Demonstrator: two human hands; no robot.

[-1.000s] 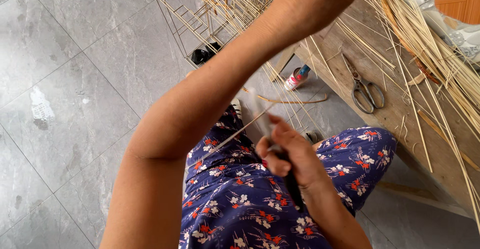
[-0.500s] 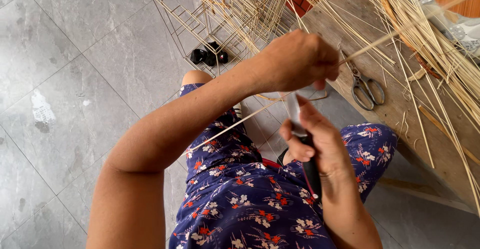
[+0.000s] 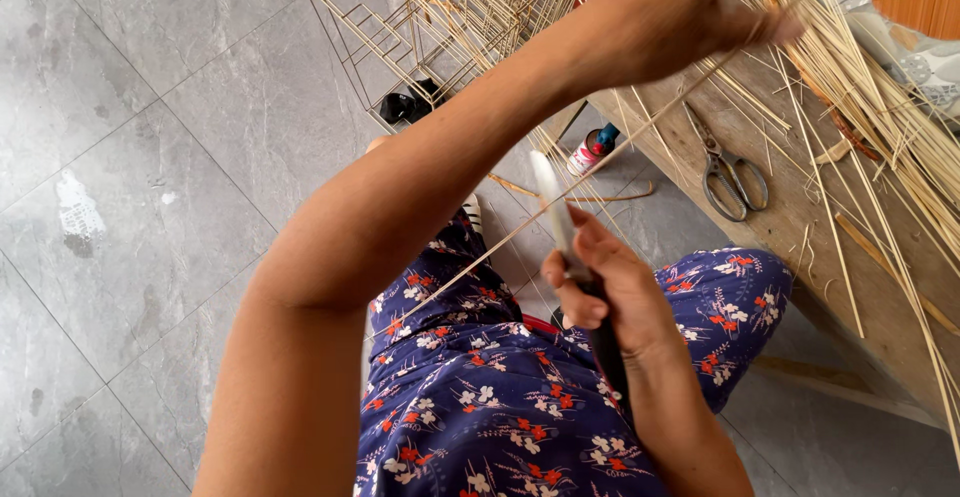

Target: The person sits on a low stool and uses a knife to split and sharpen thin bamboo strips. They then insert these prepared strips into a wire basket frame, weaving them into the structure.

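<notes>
My left hand (image 3: 690, 12) is raised at the top of the head view, pinching one thin bamboo strip (image 3: 500, 247) that slants down toward my lap. My right hand (image 3: 600, 292) grips a knife (image 3: 556, 207) by its dark handle, the pale blade pointing up against that strip. Both hands work above my lap, covered by a blue flowered dress (image 3: 500, 407).
A wooden bench (image 3: 800, 227) on the right carries scissors (image 3: 730, 172) and a heap of bamboo strips (image 3: 880, 97). A frame of thin sticks (image 3: 420, 17) stands on the grey tiled floor (image 3: 150, 157). A small bottle (image 3: 590, 150) and a dark object (image 3: 410, 105) lie nearby.
My left hand has risen up and to the right, drawing the strip along. My right hand has turned the knife so its blade points upward against the strip.
</notes>
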